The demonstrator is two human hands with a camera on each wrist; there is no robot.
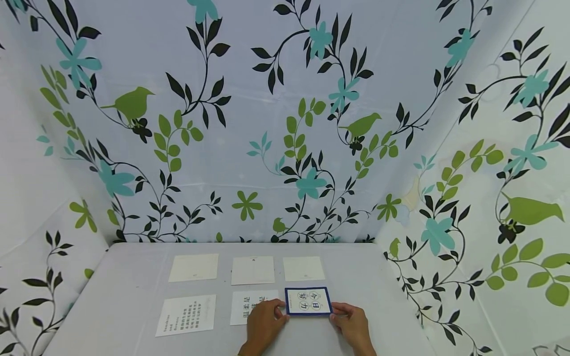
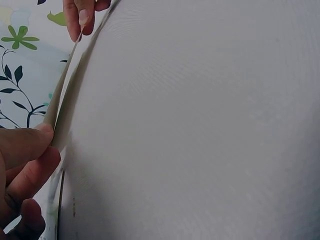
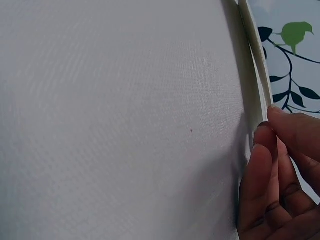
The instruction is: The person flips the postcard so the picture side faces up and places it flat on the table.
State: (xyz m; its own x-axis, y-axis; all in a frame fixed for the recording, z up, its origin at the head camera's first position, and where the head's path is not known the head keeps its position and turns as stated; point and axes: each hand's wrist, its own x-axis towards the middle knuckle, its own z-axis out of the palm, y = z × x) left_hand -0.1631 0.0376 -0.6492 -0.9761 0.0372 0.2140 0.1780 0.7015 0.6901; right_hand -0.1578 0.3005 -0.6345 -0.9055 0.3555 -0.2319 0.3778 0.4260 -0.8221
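A postcard with a dark blue border and round black characters (image 1: 308,301) is held level between both hands at the front right of the card rows. My left hand (image 1: 265,324) pinches its left edge between thumb and fingers. On the opposite edge, my right hand (image 1: 353,326) has the same kind of pinch. The left wrist view shows the card (image 2: 61,97) edge-on, close over the table, slightly bowed. Beside the left hand lies a white card with large dark print (image 1: 240,309), partly covered by that hand.
Three cards lie in a back row: a left one (image 1: 193,267), a middle one (image 1: 253,270) and a right one (image 1: 304,268). A white card with lines of text (image 1: 186,315) lies at front left. Patterned curtains (image 1: 276,148) surround the white table (image 1: 133,277) at the back and sides.
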